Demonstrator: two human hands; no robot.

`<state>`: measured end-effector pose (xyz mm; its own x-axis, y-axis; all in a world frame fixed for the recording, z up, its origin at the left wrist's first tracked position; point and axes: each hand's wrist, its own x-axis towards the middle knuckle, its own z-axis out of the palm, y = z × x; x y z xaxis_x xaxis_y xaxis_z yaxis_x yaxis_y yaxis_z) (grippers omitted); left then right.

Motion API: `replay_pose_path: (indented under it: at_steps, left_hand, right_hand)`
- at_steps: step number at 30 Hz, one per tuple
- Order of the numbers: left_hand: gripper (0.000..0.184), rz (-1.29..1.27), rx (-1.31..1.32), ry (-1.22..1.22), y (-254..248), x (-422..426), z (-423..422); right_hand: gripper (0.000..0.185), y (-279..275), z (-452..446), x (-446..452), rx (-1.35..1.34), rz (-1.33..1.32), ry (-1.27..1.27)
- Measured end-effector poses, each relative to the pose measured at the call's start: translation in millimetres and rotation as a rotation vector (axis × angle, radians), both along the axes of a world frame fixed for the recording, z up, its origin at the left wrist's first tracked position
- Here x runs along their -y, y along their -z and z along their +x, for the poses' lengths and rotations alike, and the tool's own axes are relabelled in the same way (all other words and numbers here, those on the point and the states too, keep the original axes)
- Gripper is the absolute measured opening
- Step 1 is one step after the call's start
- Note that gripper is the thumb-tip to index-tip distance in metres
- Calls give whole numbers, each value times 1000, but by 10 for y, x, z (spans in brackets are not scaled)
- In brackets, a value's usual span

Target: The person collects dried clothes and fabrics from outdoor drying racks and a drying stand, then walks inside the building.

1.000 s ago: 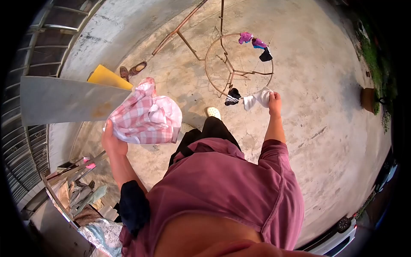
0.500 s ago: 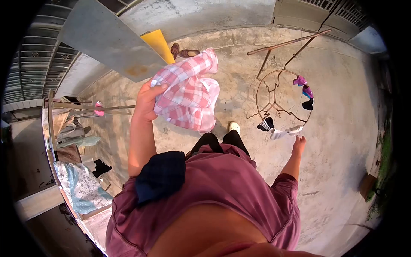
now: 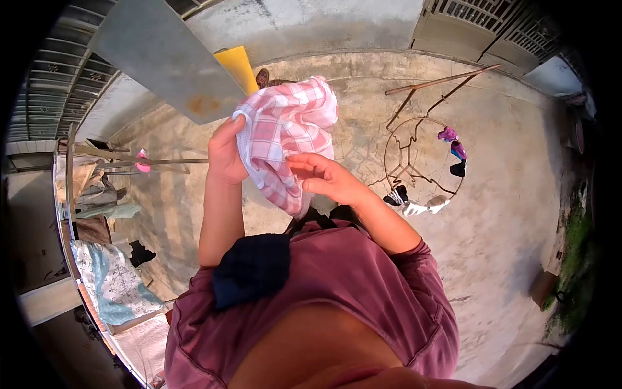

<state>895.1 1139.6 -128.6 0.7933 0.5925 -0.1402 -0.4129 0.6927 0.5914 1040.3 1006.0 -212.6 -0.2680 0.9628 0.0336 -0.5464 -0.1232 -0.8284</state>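
Note:
My left hand [image 3: 228, 152] is closed on the edge of a pink-and-white checked garment [image 3: 275, 126], which hangs crumpled in front of me with its paler inner side partly showing. My right hand [image 3: 330, 180] has come up against the garment's near right side. Its fingers are slightly bent and apart from the thumb, and the fingertips are at the cloth folds. A dark navy cloth [image 3: 251, 271] is draped over my left upper arm and chest.
A round rusty hanging rack [image 3: 389, 146] stands at right with socks [image 3: 424, 206] and purple pieces [image 3: 448, 134] on its ring. A large grey board [image 3: 165, 61] and yellow panel [image 3: 237, 68] lean at upper left. Cloths [image 3: 113, 285] lie on a frame at left.
My right hand has moved from beside the rack, left and up to the garment. My left hand still holds the garment, which has turned so more of its inner edge shows.

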Motion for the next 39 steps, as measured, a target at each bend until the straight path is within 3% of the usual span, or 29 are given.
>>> replay_pose_path:
  at_steps: [2, 5, 6, 8, 13, 17, 19, 21, 24, 29, 31, 32, 34, 36, 37, 38, 39]
  left_hand:
    - [49, 1, 13, -33, -47, 33, 34]
    - [53, 19, 54, -83, -50, -2, 98]
    - [60, 103, 60, -123, -44, -36, 135]
    - [74, 217, 42, -121, -80, -81, 204]
    - [73, 231, 134, -85, -99, -29, 839]
    - [72, 361, 275, 145, -101, 148, 1495]
    - [66, 317, 104, 138, 35, 214, 1763]
    - [56, 352, -194, 141, 252, 182, 1857]
    - [43, 329, -376, 137, 483, 145, 1802]
    - [37, 309, -429, 227, 625, 109, 1615]
    - [36, 305, -447, 252, 700, 82, 1478]
    - [35, 259, -479, 226, 755, 63, 1384]
    - [33, 204, -511, 189, 883, 16, 1242]
    - [35, 139, -577, 131, 1006, 9, 1100]
    - [35, 135, -578, 126, 1036, 20, 1069]
    - [34, 124, -612, 134, 1056, 23, 1056]
    - [34, 112, -643, 141, 1070, 22, 1054]
  right_hand:
    - [49, -94, -45, -203, 26, 29, -27]
    - [45, -368, 145, -370, -269, 25, 155]
    - [44, -454, 273, -399, -409, 43, 231]
    - [42, -682, 680, -341, -442, 32, 369]
    - [38, -782, 1695, -156, -356, 103, 533]
    - [38, -835, 2316, 95, -267, 170, 729]
    - [36, -636, 2768, 130, -185, 145, 767]
    - [33, -366, 3134, 160, 70, -231, 1049]
    - [25, 35, 3340, 309, 308, -388, 1113]
    - [28, 330, 3503, 475, 456, -432, 1125]
    - [30, 243, 3335, 503, 1003, -363, 1450]
    - [30, 215, 3228, 537, 1005, -366, 1445]
    - [33, 157, 2932, 626, 997, -67, 1412]
    - [28, 113, 2502, 679, 935, -214, 1294]
    - [22, 254, 2363, 696, 1039, -259, 1255]
    - [17, 400, 2143, 676, 977, -193, 1219]
    - [17, 297, 1818, 631, 986, -293, 1037]
